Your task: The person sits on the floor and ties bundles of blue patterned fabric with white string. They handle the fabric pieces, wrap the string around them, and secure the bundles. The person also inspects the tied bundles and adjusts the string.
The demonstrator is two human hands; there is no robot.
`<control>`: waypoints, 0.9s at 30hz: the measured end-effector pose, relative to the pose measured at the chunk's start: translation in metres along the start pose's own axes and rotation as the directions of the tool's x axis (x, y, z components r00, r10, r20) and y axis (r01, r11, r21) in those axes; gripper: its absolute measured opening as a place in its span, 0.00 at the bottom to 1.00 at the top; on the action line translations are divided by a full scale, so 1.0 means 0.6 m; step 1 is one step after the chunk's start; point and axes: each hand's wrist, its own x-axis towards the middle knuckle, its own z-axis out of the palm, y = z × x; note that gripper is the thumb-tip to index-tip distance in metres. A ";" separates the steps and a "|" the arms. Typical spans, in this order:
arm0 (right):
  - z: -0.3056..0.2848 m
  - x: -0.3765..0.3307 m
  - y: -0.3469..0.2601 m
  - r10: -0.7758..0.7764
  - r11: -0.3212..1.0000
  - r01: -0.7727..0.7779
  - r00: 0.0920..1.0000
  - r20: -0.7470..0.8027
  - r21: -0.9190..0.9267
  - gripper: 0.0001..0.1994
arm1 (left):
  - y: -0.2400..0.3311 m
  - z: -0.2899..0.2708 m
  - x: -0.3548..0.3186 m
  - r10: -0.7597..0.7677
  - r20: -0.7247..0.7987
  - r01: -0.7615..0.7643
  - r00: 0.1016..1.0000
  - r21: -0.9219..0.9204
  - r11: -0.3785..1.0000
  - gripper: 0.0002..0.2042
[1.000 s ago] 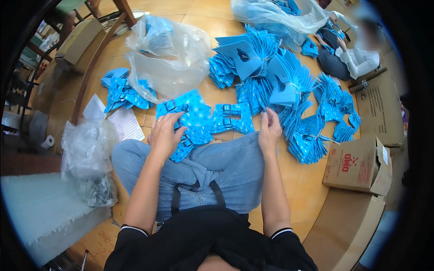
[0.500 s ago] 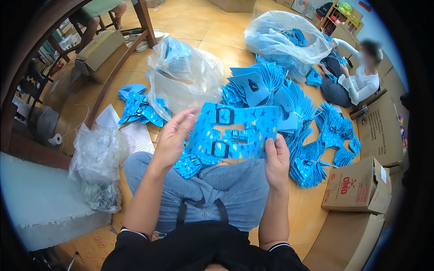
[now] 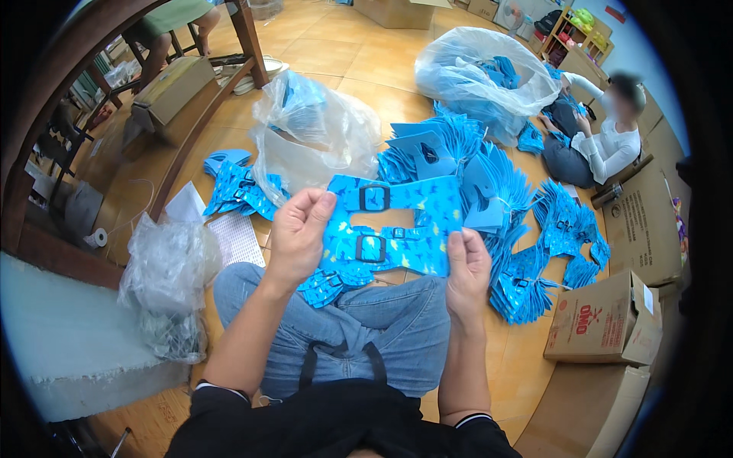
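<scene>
Between my hands a flat blue patterned fabric piece is spread out over my lap. It has black buckles and a cut-out in its middle. My left hand pinches its left edge, thumb on top. At the right edge my right hand grips it the same way. Beneath it, on the floor by my crossed legs, lies a small pile of similar blue pieces, partly hidden. Just beyond are tied bundles of blue pieces, fanned out.
A clear bag of blue pieces stands ahead, and a larger one farther right. Another person sits at the right handling blue pieces. Cardboard boxes line the right side. Crumpled plastic and a printed sheet lie left.
My left hand has closed on the left edge of the fabric piece, where it was open and blurred before. The piece now faces up more squarely and has shifted slightly left.
</scene>
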 end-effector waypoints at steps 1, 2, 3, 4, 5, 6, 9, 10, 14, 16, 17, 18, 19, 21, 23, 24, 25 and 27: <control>-0.008 0.003 0.000 -0.034 0.999 0.034 0.999 -0.015 -0.013 0.07 | -0.003 -0.001 0.001 0.051 -0.010 -0.051 0.999 0.036 0.998 0.09; -0.011 -0.001 0.001 -0.047 0.999 0.046 0.998 -0.046 -0.021 0.07 | -0.007 0.000 -0.002 0.080 -0.031 -0.078 0.996 0.078 0.994 0.09; -0.014 0.001 0.002 -0.024 1.000 0.024 0.999 -0.034 0.013 0.08 | -0.008 -0.003 -0.001 0.064 -0.031 -0.062 0.997 0.061 0.996 0.09; -0.014 0.000 0.002 -0.006 0.998 0.008 0.999 -0.043 0.067 0.09 | -0.010 -0.001 0.001 0.057 -0.029 -0.056 0.998 0.043 0.998 0.09; -0.012 0.001 0.003 -0.018 0.999 0.022 0.996 -0.086 0.050 0.09 | -0.010 -0.001 0.001 0.057 -0.022 -0.057 0.998 0.008 0.998 0.10; -0.009 0.000 0.003 -0.022 0.998 0.027 0.995 -0.094 0.054 0.10 | -0.010 0.001 0.001 0.030 -0.021 -0.030 0.999 0.004 1.000 0.10; -0.005 0.002 -0.002 -0.027 0.997 0.033 0.996 -0.087 0.071 0.10 | -0.001 0.007 0.003 0.002 -0.006 -0.002 1.000 -0.034 0.999 0.10; -0.005 0.003 -0.004 -0.037 0.996 0.043 0.996 -0.082 0.072 0.10 | 0.004 0.008 0.003 0.003 -0.006 -0.004 1.000 -0.036 0.999 0.10; -0.009 0.004 -0.008 -0.067 0.995 0.073 0.994 -0.087 0.067 0.09 | 0.013 0.013 0.006 0.004 0.001 -0.004 1.000 -0.046 0.999 0.10; -0.010 0.004 -0.008 -0.072 0.995 0.078 0.994 -0.087 0.063 0.09 | 0.015 0.014 0.005 -0.002 0.004 0.002 1.000 -0.062 0.998 0.10; -0.010 0.003 -0.008 -0.075 0.995 0.080 0.994 -0.083 0.061 0.09 | 0.016 0.014 0.005 -0.005 0.007 0.005 1.000 -0.077 0.997 0.10; -0.010 0.003 -0.008 -0.077 0.995 0.082 0.994 -0.078 0.060 0.09 | 0.016 0.015 0.005 -0.006 0.007 0.007 1.000 -0.080 0.997 0.10; -0.009 0.003 -0.008 -0.079 0.995 0.084 0.993 -0.083 0.059 0.09 | 0.016 0.015 0.005 -0.009 0.008 0.009 1.000 -0.082 0.997 0.10; -0.009 0.002 -0.008 -0.071 0.995 0.077 0.993 -0.092 0.062 0.09 | 0.016 0.016 0.004 -0.012 0.007 0.013 1.000 -0.083 0.996 0.10; -0.008 0.001 -0.010 -0.080 0.995 0.084 0.994 -0.074 0.057 0.09 | 0.017 0.015 0.003 -0.005 0.015 0.007 1.000 -0.101 0.995 0.11; -0.009 0.001 -0.011 -0.080 0.994 0.085 0.994 -0.074 0.067 0.09 | 0.017 0.014 0.003 -0.017 0.014 0.018 1.000 -0.065 0.998 0.10; -0.009 0.001 -0.012 -0.089 0.995 0.092 0.993 -0.081 0.031 0.08 | 0.019 0.013 0.002 -0.018 0.025 0.019 1.000 -0.050 0.999 0.09; -0.011 0.002 -0.014 -0.118 0.993 0.116 0.987 -0.108 -0.018 0.07 | 0.022 0.007 0.001 0.042 0.054 -0.048 0.998 0.124 0.991 0.07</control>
